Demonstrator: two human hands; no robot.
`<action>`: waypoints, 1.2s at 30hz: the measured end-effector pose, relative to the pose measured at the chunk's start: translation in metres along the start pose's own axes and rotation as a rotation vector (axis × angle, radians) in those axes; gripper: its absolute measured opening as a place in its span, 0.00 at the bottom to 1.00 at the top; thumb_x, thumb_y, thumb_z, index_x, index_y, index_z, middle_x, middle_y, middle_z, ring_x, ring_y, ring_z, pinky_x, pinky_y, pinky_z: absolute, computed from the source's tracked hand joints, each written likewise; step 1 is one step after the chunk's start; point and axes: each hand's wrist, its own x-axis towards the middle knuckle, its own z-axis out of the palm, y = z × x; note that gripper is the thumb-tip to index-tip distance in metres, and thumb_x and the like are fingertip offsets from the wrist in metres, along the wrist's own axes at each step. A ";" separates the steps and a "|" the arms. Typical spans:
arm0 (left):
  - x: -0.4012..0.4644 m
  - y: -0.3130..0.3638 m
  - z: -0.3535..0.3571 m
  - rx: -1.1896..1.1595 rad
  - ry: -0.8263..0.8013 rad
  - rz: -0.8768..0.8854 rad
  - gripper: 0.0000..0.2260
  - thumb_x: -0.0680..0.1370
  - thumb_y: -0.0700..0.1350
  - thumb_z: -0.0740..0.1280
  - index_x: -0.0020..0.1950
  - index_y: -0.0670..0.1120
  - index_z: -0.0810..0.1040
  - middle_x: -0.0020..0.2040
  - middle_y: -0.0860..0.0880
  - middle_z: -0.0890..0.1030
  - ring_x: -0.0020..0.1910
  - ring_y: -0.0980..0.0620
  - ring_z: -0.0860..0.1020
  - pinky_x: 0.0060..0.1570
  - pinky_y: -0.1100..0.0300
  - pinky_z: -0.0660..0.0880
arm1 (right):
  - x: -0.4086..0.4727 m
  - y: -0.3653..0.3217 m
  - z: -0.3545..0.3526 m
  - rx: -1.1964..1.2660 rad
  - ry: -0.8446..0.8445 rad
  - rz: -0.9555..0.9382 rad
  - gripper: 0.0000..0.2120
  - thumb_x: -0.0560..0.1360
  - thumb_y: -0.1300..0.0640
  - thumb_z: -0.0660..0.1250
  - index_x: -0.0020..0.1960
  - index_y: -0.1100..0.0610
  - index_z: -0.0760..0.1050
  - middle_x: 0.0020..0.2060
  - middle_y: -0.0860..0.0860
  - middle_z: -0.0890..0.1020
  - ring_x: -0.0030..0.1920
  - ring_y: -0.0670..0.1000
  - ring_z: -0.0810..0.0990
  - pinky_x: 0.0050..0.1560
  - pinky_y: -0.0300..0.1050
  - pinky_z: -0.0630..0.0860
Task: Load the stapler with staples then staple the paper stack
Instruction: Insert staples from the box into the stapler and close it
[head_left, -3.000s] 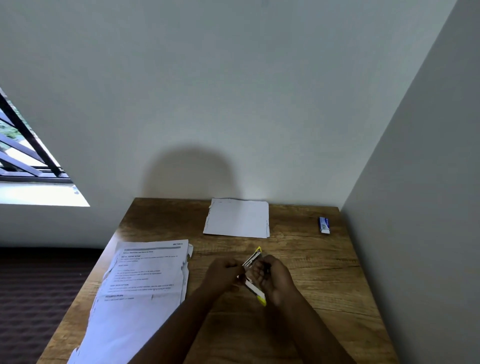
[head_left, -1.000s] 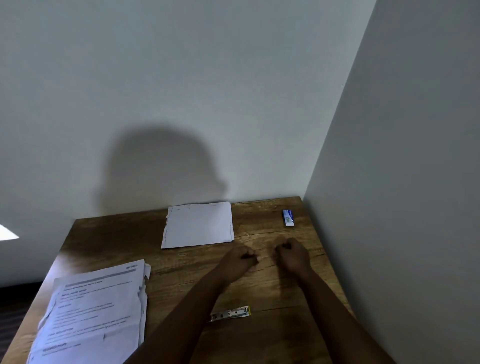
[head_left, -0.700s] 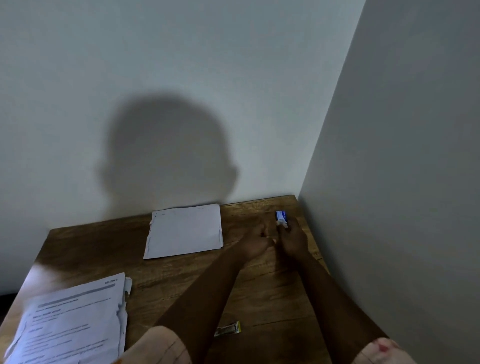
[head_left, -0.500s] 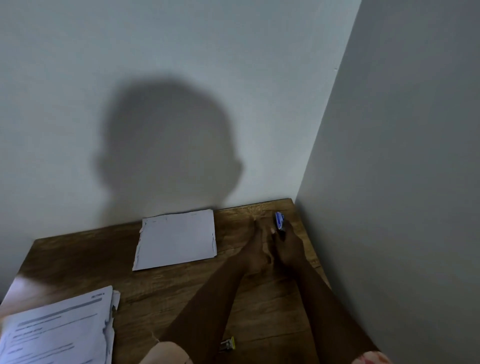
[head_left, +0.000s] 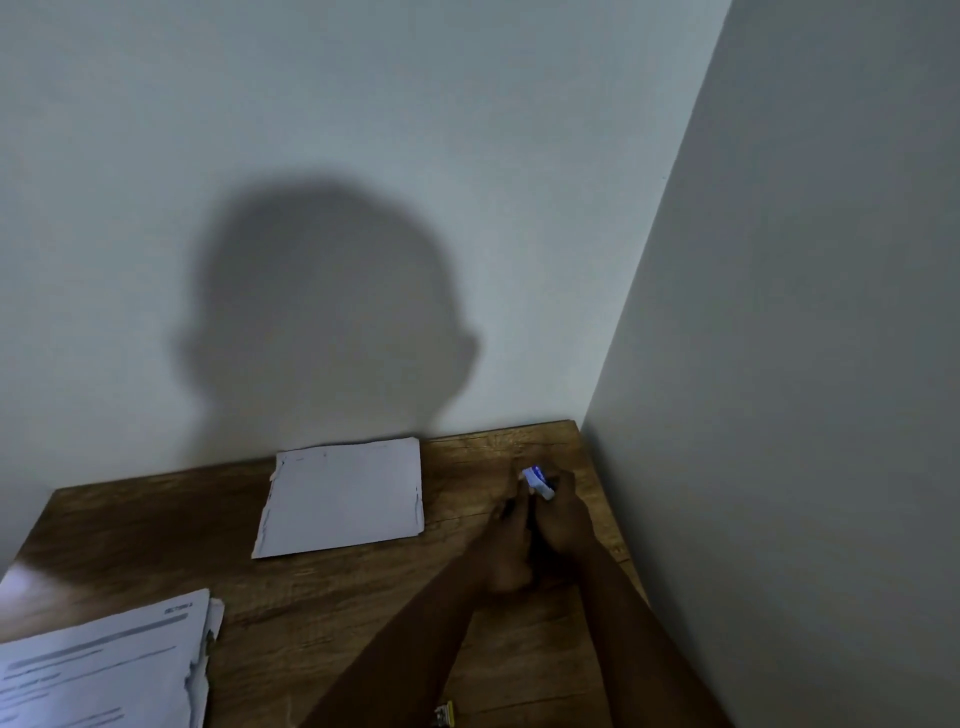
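A small blue and white staple box (head_left: 537, 481) is lifted off the far right part of the wooden table (head_left: 363, 597), pinched in my right hand (head_left: 563, 519). My left hand (head_left: 506, 551) presses against the right one just below the box; whether it touches the box I cannot tell. The yellow and silver stapler (head_left: 445, 716) lies on the table at the bottom edge of the view, partly cut off, apart from both hands. A printed paper stack (head_left: 98, 670) lies at the near left.
A blank white paper stack (head_left: 343, 493) with ragged edges lies at the back middle, against the rear wall. A side wall (head_left: 779, 415) stands close along the table's right edge, right beside my hands.
Three seconds ago both hands held the open stapler. It has been laid down near me, both hands reached to the far right corner, and the right hand picked up the staple box.
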 end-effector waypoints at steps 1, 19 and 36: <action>-0.005 0.000 0.002 -0.017 0.012 0.014 0.51 0.73 0.46 0.73 0.77 0.48 0.33 0.79 0.46 0.52 0.77 0.46 0.56 0.70 0.62 0.59 | -0.002 -0.001 -0.002 -0.012 -0.008 0.032 0.19 0.78 0.50 0.63 0.63 0.59 0.65 0.50 0.54 0.78 0.42 0.48 0.75 0.36 0.40 0.69; -0.126 -0.032 -0.013 -0.861 0.452 -0.296 0.27 0.79 0.43 0.67 0.75 0.46 0.62 0.66 0.39 0.75 0.59 0.42 0.80 0.62 0.44 0.76 | -0.109 -0.017 0.045 0.124 -0.457 0.029 0.07 0.77 0.55 0.65 0.44 0.57 0.78 0.30 0.52 0.76 0.27 0.46 0.72 0.27 0.37 0.66; -0.185 -0.063 -0.018 -0.897 0.481 -0.216 0.06 0.80 0.37 0.63 0.53 0.42 0.79 0.50 0.38 0.82 0.42 0.47 0.83 0.40 0.56 0.83 | -0.153 -0.015 0.067 0.174 -0.525 0.079 0.10 0.72 0.65 0.58 0.36 0.61 0.77 0.30 0.55 0.77 0.25 0.48 0.72 0.26 0.38 0.66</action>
